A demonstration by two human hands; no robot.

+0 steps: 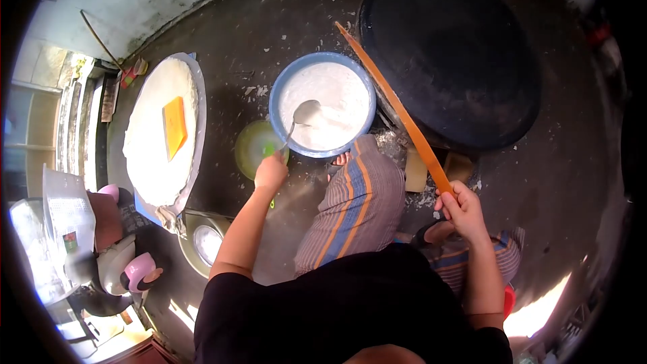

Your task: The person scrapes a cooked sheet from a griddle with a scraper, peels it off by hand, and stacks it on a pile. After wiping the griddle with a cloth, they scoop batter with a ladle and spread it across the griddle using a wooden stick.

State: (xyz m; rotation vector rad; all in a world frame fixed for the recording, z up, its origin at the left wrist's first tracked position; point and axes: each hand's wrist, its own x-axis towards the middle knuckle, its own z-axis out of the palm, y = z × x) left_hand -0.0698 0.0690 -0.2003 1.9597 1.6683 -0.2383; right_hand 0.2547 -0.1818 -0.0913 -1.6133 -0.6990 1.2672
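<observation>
My left hand (271, 172) is closed around the handle of a metal ladle (307, 112). The ladle's bowl is at the white batter (330, 91) inside a blue basin (275, 94). Just beneath my left hand is a greenish bowl (247, 148), partly hidden by it. My right hand (462, 210) grips one end of a long, thin orange wooden stick (404, 118). The stick slants up and away, its pointed far end near the edge of a large round black griddle (451, 54). Nothing shows on the griddle's dark surface.
At left, a wide round pile of thin white sheets (151, 162) carries a yellow-orange scraper (174, 128). A pale bowl (195, 256) stands below it. Stacked containers and a pink mug (140, 269) crowd the lower left. White scraps dot the dark floor (269, 13).
</observation>
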